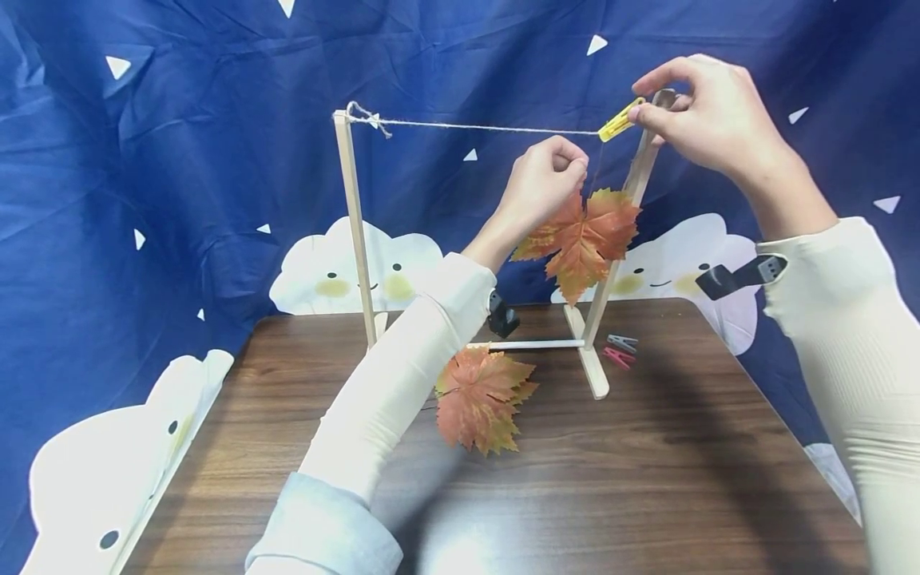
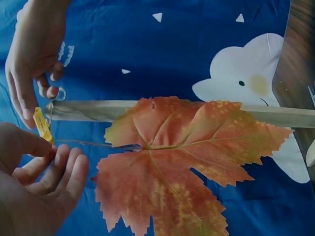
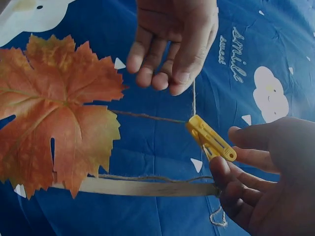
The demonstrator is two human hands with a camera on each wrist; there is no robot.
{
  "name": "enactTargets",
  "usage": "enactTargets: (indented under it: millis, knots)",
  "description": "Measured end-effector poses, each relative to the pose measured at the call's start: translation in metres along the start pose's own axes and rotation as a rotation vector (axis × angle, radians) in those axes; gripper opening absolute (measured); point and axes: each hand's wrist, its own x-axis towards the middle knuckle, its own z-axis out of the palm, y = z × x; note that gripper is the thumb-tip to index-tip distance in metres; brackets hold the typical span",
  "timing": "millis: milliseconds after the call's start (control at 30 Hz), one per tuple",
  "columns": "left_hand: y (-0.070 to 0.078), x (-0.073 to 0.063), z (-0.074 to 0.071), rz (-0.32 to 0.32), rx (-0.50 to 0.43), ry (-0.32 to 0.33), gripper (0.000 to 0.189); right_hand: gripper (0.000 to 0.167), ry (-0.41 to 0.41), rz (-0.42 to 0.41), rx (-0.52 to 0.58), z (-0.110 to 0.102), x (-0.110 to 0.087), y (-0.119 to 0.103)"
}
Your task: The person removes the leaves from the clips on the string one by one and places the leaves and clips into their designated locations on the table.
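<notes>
A yellow clothespin [image 1: 620, 120] sits on the twine [image 1: 474, 126] near the right post of a wooden frame. Its handle end lies between the thumb and fingers of my right hand [image 1: 719, 116], which pinches it lightly. From the clip an orange maple leaf [image 1: 585, 239] hangs by its thin stem [image 3: 147, 116]. My left hand [image 1: 542, 180] is just left of the clip, beside the stem. In the right wrist view its loosely bent fingers [image 3: 160, 81] hold nothing and stand apart from the stem.
A second maple leaf [image 1: 477, 399] lies on the wooden table [image 1: 647, 495] in front of the frame's white crossbar [image 1: 535, 345]. Grey [image 1: 622, 343] and red [image 1: 619, 358] clothespins lie beside the right foot [image 1: 592, 375]. The left post [image 1: 354, 216] bears the knotted twine end. Behind hangs a blue curtain [image 1: 216, 120].
</notes>
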Motion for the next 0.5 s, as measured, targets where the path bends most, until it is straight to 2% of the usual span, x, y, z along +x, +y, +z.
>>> enactTargets:
  millis: [233,500]
  knots:
    - [0.006,0.005,0.005,-0.034,0.039,-0.011,0.020,0.054,-0.081,0.009,-0.037,-0.003,0.002,0.004]
    - [0.009,0.012,0.012,-0.057,0.018,-0.054,0.034,0.046,-0.079,-0.046,-0.083,-0.003,0.004,0.004]
